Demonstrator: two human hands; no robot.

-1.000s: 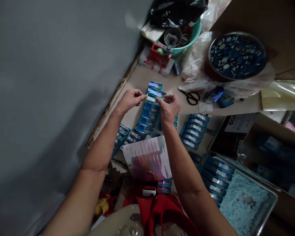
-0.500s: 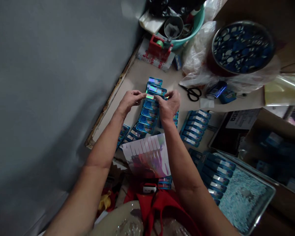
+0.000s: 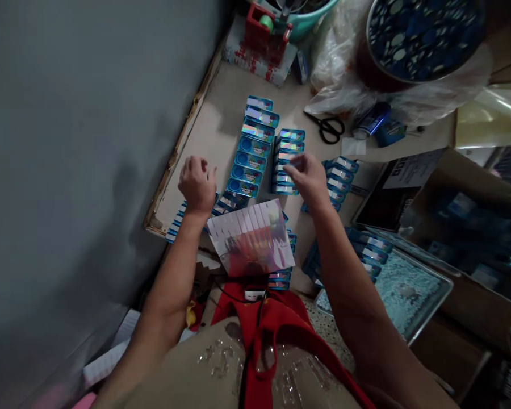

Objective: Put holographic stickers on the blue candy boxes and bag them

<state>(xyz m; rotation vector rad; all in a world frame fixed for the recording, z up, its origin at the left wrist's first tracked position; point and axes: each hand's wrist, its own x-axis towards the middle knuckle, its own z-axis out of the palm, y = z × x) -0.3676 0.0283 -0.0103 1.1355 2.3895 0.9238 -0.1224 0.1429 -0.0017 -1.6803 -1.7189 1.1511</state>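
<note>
The left hand point(image 3: 197, 184) is in the air beside the long row of blue packs point(image 3: 250, 162); its fingers are loosely bent, with the thumb apart. The right hand point(image 3: 310, 179) has its fingertips over the shorter row point(image 3: 290, 147), partly hiding it; I cannot tell whether they pinch something. The right forearm covers part of the tray point(image 3: 431, 315), and the pot point(image 3: 377, 76) is cut by the upper border. Between the long row and the worn table edge point(image 3: 191, 116), an open strip gives room.

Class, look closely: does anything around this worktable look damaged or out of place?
Yes: the worktable edge beside the grey wall looks damaged, its pale finish ragged and rough brown patches showing.
</note>
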